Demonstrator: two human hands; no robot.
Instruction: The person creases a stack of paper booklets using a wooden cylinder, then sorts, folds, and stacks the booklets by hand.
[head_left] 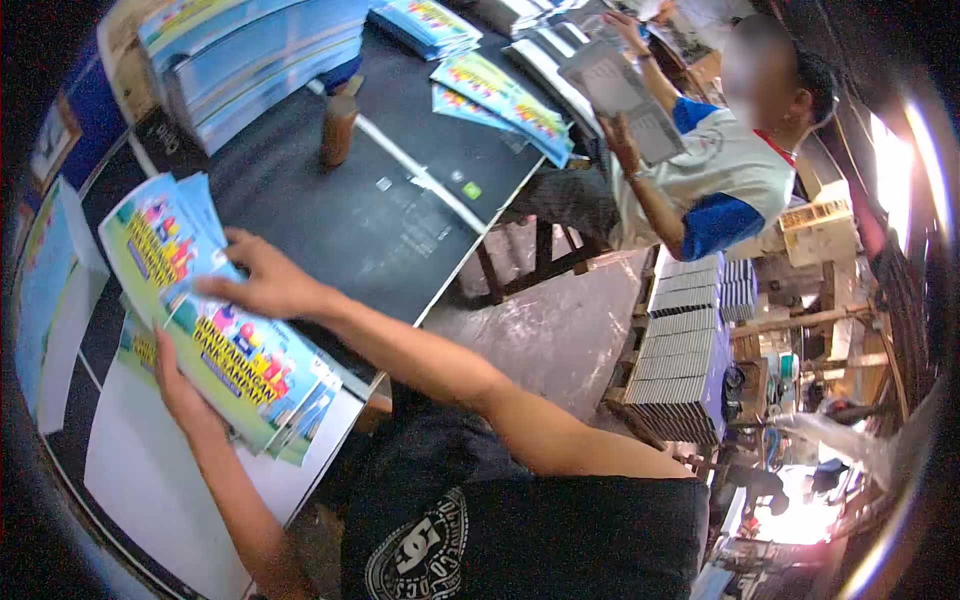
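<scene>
My left hand (pixel 182 392) holds the lower edge of several overlapping printed sheets (pixel 235 350), blue and green with yellow lettering and cartoon figures. My right hand (pixel 268 278) lies over the middle of these sheets, its thumb and fingers apart; part of its fingers is blurred. Under the sheets is a large white board or paper (pixel 135 450). A tall stack of similar blue prints (pixel 265 65) stands beyond my hands, beside a brown bottle-like object (pixel 339 130).
More printed sheets (pixel 500 97) lie on the far part of the dark table (pixel 300 205). A folded print (pixel 58 300) stands at the left. Across the table edge, a co-worker (pixel 715 165) handles a grey panel (pixel 622 100). Stacked books (pixel 680 365) sit on a pallet.
</scene>
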